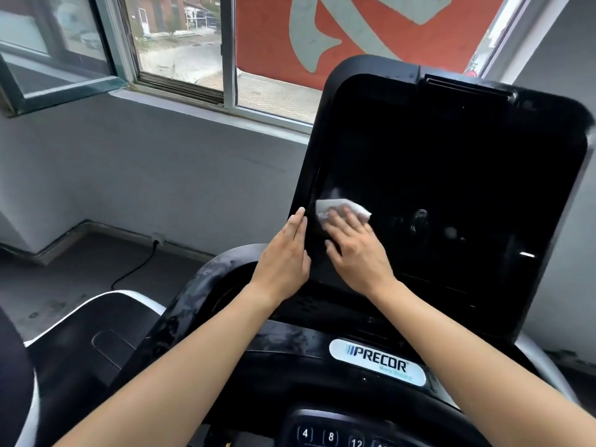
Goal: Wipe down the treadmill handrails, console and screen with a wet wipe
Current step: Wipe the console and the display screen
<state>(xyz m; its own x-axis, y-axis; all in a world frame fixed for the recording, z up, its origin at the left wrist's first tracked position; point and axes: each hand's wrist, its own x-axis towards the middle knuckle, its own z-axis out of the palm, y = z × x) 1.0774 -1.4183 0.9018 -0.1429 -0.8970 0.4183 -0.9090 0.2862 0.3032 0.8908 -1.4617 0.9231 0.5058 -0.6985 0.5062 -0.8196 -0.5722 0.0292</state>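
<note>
Head view: right hand (356,253) lies flat, fingers slightly spread, pressing the white wet wipe (335,209) against the dark screen (451,172) near its lower left corner. Left hand (285,256), fingers straight and together, rests along the screen's left edge, above the console (306,382).

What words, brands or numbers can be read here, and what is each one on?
"PRECOR": on the oval badge on the console.
"4", "8", "12": on the keys at the bottom edge; the next key is cut off.
Small line under the brand on the badge: too blurred to read.
Large pale character on the red banner outside: only partly in view, not readable.
</note>
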